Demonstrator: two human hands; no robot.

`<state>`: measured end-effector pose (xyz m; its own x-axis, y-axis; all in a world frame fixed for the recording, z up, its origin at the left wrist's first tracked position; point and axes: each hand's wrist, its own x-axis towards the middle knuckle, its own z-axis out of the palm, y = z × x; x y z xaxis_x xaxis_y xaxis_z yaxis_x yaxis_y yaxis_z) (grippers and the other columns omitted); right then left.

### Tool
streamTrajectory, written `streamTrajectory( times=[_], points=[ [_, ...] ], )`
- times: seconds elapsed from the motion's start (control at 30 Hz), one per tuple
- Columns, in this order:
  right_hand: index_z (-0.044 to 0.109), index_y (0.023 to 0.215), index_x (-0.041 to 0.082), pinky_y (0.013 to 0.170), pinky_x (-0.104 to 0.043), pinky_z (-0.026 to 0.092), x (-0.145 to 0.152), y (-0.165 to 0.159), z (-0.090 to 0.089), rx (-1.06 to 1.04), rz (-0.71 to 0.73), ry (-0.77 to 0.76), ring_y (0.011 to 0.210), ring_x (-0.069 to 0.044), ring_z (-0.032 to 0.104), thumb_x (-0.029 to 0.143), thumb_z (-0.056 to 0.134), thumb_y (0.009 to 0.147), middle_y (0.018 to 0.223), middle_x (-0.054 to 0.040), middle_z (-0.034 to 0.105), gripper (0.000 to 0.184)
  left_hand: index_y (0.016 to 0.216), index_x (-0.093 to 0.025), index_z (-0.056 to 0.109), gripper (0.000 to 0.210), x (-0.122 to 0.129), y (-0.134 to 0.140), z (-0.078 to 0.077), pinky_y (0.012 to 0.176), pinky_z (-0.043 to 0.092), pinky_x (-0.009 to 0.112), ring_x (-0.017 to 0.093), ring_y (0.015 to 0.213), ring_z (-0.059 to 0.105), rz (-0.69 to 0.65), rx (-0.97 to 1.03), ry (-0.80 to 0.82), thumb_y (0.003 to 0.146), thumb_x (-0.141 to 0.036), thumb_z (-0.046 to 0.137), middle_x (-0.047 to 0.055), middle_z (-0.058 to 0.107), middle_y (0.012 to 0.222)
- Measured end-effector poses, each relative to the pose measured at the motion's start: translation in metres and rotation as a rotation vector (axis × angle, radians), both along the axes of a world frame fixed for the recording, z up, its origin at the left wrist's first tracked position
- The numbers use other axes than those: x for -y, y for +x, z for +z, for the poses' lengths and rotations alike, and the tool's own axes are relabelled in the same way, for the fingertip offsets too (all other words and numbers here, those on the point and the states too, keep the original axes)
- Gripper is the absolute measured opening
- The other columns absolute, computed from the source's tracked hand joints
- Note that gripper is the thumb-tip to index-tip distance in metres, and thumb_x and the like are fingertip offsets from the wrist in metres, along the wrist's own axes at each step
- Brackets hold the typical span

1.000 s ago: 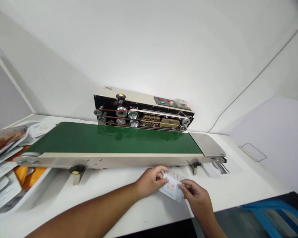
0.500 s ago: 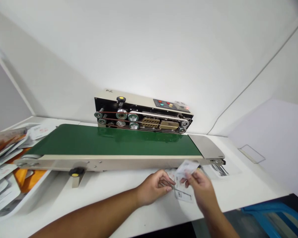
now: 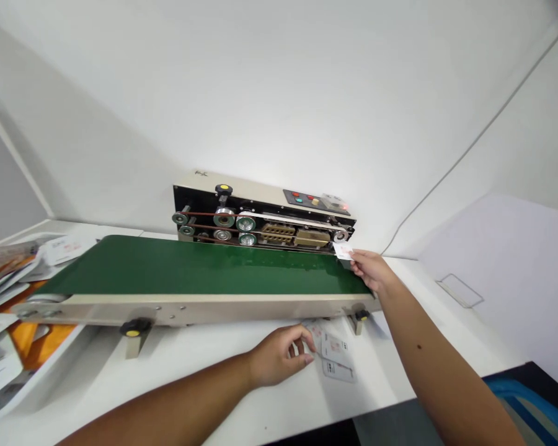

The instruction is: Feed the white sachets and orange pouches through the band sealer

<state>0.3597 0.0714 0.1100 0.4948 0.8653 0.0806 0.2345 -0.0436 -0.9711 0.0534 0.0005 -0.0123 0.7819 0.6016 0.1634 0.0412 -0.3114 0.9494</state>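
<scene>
My right hand (image 3: 371, 269) pinches a small white packet (image 3: 343, 250) with red print. It holds the packet at the right end of a band sealer (image 3: 265, 217), beside the rollers and above the green conveyor belt (image 3: 190, 266). My left hand (image 3: 281, 356) rests low over the white table, thumb and curled fingers slightly apart. Its fingertips are next to a few flat printed packets (image 3: 337, 348) that overlap on the table. A thin dark line runs across these packets; I cannot make out what it is.
On the left, a white bin (image 3: 51, 371) is filled with printed packets and orange pieces. Black knobs (image 3: 136, 326) stick out below the conveyor's front edge. A wire handle (image 3: 460, 291) lies at the right, and a blue plastic item (image 3: 530, 402) is at lower right.
My right hand has moved up and away from the table packets to the sealer's right end, carrying the small packet. My left hand stays almost in place beside the remaining packets.
</scene>
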Motion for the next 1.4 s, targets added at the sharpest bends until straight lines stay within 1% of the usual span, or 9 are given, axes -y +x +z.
streamTrajectory(
  times=[0.13,0.23,0.33,0.43,0.63,0.93,1.07,1.17,1.4],
  points=[
    [0.074,0.097,0.016,0.046,-0.023,0.042,0.024,-0.014,0.001,0.124,-0.143,0.082,0.064,-0.015,0.058,0.041,0.073,0.079,0.084,-0.0065,0.069,0.03,0.103,-0.018,0.068,0.019,-0.002,0.001,-0.001,0.07,0.048,0.025,0.017,0.082,0.061,0.041,-0.016,0.011,0.085,-0.024,0.067,0.004,0.07,0.097],
    [0.072,0.114,0.022,0.073,-0.032,0.055,0.076,-0.033,-0.022,0.535,-0.345,0.388,0.096,-0.022,0.064,0.038,0.064,0.09,0.112,-0.0093,0.069,0.03,0.098,-0.018,0.07,0.015,-0.003,0.001,-0.004,0.068,0.046,0.024,0.016,0.078,0.061,0.083,-0.026,0.08,0.085,-0.025,0.068,0.003,0.07,0.094],
    [0.072,0.106,0.023,0.086,-0.042,0.057,0.132,-0.051,-0.073,0.851,-0.058,0.576,0.096,-0.025,0.068,0.027,0.063,0.092,0.102,-0.009,0.071,0.018,0.09,-0.019,0.072,0.008,-0.003,0.002,-0.008,0.068,0.045,0.024,0.015,0.074,0.06,0.097,-0.022,0.193,0.085,-0.025,0.068,0.002,0.07,0.087],
    [0.068,0.121,0.026,0.093,-0.048,0.057,0.167,-0.058,-0.13,0.987,0.188,0.39,0.108,-0.03,0.067,0.027,0.063,0.093,0.115,-0.0112,0.072,0.029,0.086,-0.019,0.072,0.009,-0.004,0.003,-0.01,0.067,0.044,0.024,0.016,0.072,0.059,0.087,-0.026,0.263,0.087,-0.027,0.068,0.002,0.068,0.08],
    [0.052,0.145,0.026,0.103,-0.057,0.052,0.175,-0.049,-0.195,1.047,0.153,0.115,0.127,-0.038,0.058,0.038,0.067,0.09,0.14,-0.0143,0.061,0.059,0.081,-0.019,0.072,0.009,-0.004,0.002,-0.005,0.065,0.042,0.023,0.015,0.068,0.058,0.081,-0.059,0.246,0.086,-0.025,0.068,0.001,0.068,0.075],
    [0.045,0.15,0.027,0.099,-0.06,0.046,0.174,-0.054,-0.18,1.018,0.047,0.225,0.114,-0.039,0.057,0.046,0.069,0.089,0.126,-0.0153,0.062,0.068,0.094,-0.019,0.069,0.007,-0.004,-0.001,0.0,0.067,0.045,0.023,0.015,0.073,0.059,0.078,-0.049,0.213,0.089,-0.022,0.065,0.002,0.069,0.088],
    [0.037,0.154,0.024,0.096,-0.057,0.047,0.171,-0.074,-0.165,0.962,0.116,0.265,0.113,-0.037,0.057,0.042,0.07,0.09,0.127,-0.0168,0.063,0.075,0.124,-0.02,0.06,0.039,-0.003,0.001,-0.003,0.069,0.047,0.025,0.016,0.078,0.06,0.03,0.001,0.109,0.086,-0.023,0.07,0.005,0.069,0.105],
    [0.038,0.153,0.024,0.098,-0.055,0.048,0.162,-0.093,-0.158,0.909,0.225,0.269,0.113,-0.035,0.058,0.036,0.071,0.089,0.129,-0.0148,0.064,0.073,0.141,-0.019,0.049,0.06,-0.005,0.003,-0.007,0.068,0.047,0.025,0.015,0.075,0.057,0.035,0.06,0.004,0.086,-0.028,0.072,0.003,0.065,0.094],
    [0.046,0.15,0.024,0.1,-0.056,0.048,0.149,-0.104,-0.152,0.896,0.306,0.328,0.117,-0.035,0.059,0.038,0.072,0.087,0.13,-0.0145,0.064,0.069,0.121,-0.017,0.064,0.036,-0.011,0.006,-0.008,0.063,0.042,0.024,0.013,0.069,0.053,0.095,0.093,-0.15,0.088,-0.031,0.07,-0.002,0.057,0.077]
  ],
)
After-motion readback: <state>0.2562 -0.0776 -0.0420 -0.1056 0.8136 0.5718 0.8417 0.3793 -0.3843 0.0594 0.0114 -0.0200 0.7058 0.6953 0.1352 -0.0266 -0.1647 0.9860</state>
